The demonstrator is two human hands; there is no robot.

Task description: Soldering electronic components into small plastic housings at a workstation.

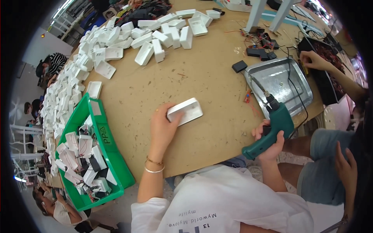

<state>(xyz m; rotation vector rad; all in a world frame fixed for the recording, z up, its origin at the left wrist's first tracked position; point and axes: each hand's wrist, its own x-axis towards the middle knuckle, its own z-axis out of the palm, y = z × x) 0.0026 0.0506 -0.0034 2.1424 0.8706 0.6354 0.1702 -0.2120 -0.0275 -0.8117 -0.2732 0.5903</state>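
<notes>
My left hand [164, 123] grips a white plastic case [189, 113] near the middle of the table, thumb reaching into its open side. In my right hand [273, 144] is a green power screwdriver [275, 122], held by its handle at the table's front edge. Its long bit points up and to the left, over a shallow metal tray [279, 73]. Small screws or bits lie in the tray, too small to make out.
A green crate [115, 155] of white cases and wired parts stands at the left. Many white cases [105, 52] are heaped along the far left. Black parts [256, 52] lie behind the tray. At the right, a co-worker's hand [314, 61] reaches over a black bin [325, 83].
</notes>
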